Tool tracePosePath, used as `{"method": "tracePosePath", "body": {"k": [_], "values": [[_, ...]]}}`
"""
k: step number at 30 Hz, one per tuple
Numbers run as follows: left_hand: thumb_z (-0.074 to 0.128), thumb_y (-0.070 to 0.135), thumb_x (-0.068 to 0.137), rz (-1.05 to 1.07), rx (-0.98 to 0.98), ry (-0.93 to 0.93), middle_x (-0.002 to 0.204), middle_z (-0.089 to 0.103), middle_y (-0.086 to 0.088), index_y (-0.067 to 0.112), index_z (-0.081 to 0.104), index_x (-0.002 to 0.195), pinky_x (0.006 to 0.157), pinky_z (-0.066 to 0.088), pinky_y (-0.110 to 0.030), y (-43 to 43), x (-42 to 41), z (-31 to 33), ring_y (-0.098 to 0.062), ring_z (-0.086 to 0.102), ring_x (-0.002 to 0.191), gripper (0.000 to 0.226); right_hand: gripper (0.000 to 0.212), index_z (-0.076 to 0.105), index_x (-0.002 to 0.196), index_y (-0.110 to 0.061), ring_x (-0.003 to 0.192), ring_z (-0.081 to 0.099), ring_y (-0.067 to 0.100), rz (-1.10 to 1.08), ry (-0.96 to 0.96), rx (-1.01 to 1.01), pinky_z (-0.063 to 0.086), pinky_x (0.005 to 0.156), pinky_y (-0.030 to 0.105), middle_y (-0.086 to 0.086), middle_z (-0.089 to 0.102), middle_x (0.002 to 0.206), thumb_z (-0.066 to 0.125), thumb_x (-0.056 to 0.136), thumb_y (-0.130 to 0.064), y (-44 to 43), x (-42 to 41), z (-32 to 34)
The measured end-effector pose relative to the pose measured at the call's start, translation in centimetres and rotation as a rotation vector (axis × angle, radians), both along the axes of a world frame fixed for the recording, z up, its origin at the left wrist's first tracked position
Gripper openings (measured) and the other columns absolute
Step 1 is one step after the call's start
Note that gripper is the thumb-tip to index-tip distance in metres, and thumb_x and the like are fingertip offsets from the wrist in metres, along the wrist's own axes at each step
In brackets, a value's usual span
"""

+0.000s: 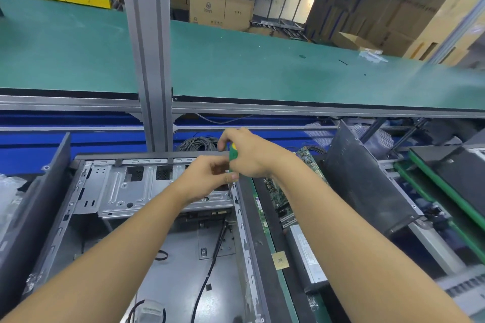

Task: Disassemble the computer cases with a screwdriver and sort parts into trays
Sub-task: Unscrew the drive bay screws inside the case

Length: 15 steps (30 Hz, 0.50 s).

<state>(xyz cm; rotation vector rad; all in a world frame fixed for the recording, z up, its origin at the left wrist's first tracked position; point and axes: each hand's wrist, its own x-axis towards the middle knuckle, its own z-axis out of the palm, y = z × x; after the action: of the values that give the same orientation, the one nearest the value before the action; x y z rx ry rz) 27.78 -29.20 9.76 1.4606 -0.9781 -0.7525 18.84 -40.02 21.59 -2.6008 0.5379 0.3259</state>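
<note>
An open computer case [86,204] lies on its side in front of me, with a silver drive cage [126,191] at its far end. My right hand [249,152] grips the green and yellow handle of a screwdriver [232,153] held upright. Its thin shaft points down at the cage's right corner near the case wall. My left hand [207,178] pinches the shaft just below the handle with thumb and fingers. A black cable [210,265] runs along the case floor.
Circuit boards [278,196] and a silver power supply [309,257] lie in a green-edged tray to the right. A black case panel [367,183] leans beyond them. A cable coil [199,143] sits behind the case. A green conveyor [262,65] and a metal post [149,47] stand further back.
</note>
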Motion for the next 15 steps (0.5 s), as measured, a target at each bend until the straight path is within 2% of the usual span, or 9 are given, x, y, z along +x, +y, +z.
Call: {"method": "tracePosePath", "body": {"k": [2, 3, 5, 6, 8, 9, 11, 13, 15], "values": [[0.074, 0.009, 0.088, -0.004, 0.009, -0.022, 0.092, 0.077, 0.007, 0.030, 0.077, 0.094, 0.077, 0.052, -0.018, 0.1, -0.1, 0.1, -0.004, 0.069, 0.088, 0.022, 0.043, 0.048, 0.120, -0.028, 0.108, 0.045, 0.028, -0.028, 0.012, 0.004, 0.043, 0.074, 0.036, 0.003, 0.036, 0.127, 0.064, 0.086, -0.007, 0.2, -0.1, 0.0], [0.076, 0.009, 0.086, 0.030, 0.023, -0.056, 0.087, 0.076, 0.006, 0.031, 0.077, 0.089, 0.075, 0.054, -0.023, -0.1, -0.1, 0.2, -0.005, 0.068, 0.083, 0.022, 0.047, 0.045, 0.124, -0.027, 0.111, 0.043, 0.028, -0.042, 0.006, -0.023, 0.043, 0.076, 0.037, 0.003, 0.034, 0.127, 0.070, 0.086, -0.018, 0.5, -0.2, 0.0], [0.082, 0.012, 0.079, 0.139, 0.075, -0.093, 0.079, 0.074, 0.002, 0.027, 0.075, 0.081, 0.070, 0.057, -0.036, -0.6, -0.3, 0.2, -0.015, 0.064, 0.071, 0.017, 0.077, 0.034, 0.138, -0.025, 0.120, 0.038, 0.030, -0.112, -0.018, -0.116, 0.044, 0.079, 0.042, 0.007, 0.029, 0.135, 0.076, 0.079, -0.053, 0.9, -0.4, -0.1], [0.085, 0.014, 0.075, 0.190, 0.074, -0.078, 0.074, 0.071, 0.004, 0.027, 0.071, 0.076, 0.064, 0.056, -0.032, -0.9, -0.5, 0.2, -0.017, 0.061, 0.066, 0.019, 0.091, 0.028, 0.144, -0.023, 0.121, 0.040, 0.033, -0.177, -0.039, -0.160, 0.045, 0.078, 0.044, 0.012, 0.027, 0.141, 0.070, 0.077, -0.069, 1.1, -0.4, -0.1], [0.087, 0.023, 0.068, 0.247, 0.078, -0.138, 0.062, 0.061, 0.014, 0.029, 0.062, 0.067, 0.052, 0.043, -0.013, -1.4, -1.2, -0.1, -0.003, 0.052, 0.056, 0.026, 0.096, 0.028, 0.148, -0.014, 0.109, 0.050, 0.035, -0.291, -0.056, -0.228, 0.041, 0.071, 0.042, 0.017, 0.040, 0.142, 0.045, 0.083, -0.083, 1.6, -0.3, -0.3], [0.085, 0.031, 0.065, 0.250, 0.093, -0.205, 0.059, 0.058, 0.018, 0.031, 0.057, 0.067, 0.051, 0.040, -0.010, -1.5, -1.5, -0.3, 0.000, 0.050, 0.054, 0.029, 0.089, 0.037, 0.141, -0.009, 0.098, 0.052, 0.033, -0.314, -0.027, -0.257, 0.038, 0.068, 0.040, 0.016, 0.051, 0.133, 0.035, 0.089, -0.081, 1.6, -0.3, -0.4], [0.080, 0.040, 0.061, 0.236, 0.083, -0.277, 0.062, 0.058, 0.023, 0.034, 0.052, 0.072, 0.053, 0.039, -0.009, -1.6, -1.8, -0.5, 0.003, 0.049, 0.056, 0.030, 0.064, 0.049, 0.122, -0.006, 0.087, 0.048, 0.030, -0.300, 0.014, -0.298, 0.037, 0.068, 0.039, 0.015, 0.060, 0.120, 0.034, 0.101, -0.064, 1.5, -0.3, -0.6], [0.078, 0.040, 0.061, 0.219, 0.041, -0.269, 0.072, 0.061, 0.018, 0.037, 0.057, 0.080, 0.058, 0.041, -0.014, -1.8, -2.1, -0.4, 0.000, 0.050, 0.062, 0.028, 0.036, 0.048, 0.122, -0.005, 0.088, 0.049, 0.031, -0.299, -0.047, -0.303, 0.039, 0.069, 0.039, 0.015, 0.057, 0.121, 0.046, 0.105, -0.036, 1.4, -0.3, -0.9], [0.081, 0.032, 0.069, 0.182, 0.032, -0.233, 0.082, 0.065, 0.011, 0.036, 0.061, 0.087, 0.068, 0.049, -0.024, -1.6, -2.0, -0.6, -0.008, 0.058, 0.074, 0.028, 0.026, 0.046, 0.123, -0.007, 0.099, 0.053, 0.033, -0.278, -0.116, -0.285, 0.042, 0.071, 0.039, 0.015, 0.050, 0.123, 0.053, 0.101, -0.018, 1.3, -0.2, -1.1]]}}
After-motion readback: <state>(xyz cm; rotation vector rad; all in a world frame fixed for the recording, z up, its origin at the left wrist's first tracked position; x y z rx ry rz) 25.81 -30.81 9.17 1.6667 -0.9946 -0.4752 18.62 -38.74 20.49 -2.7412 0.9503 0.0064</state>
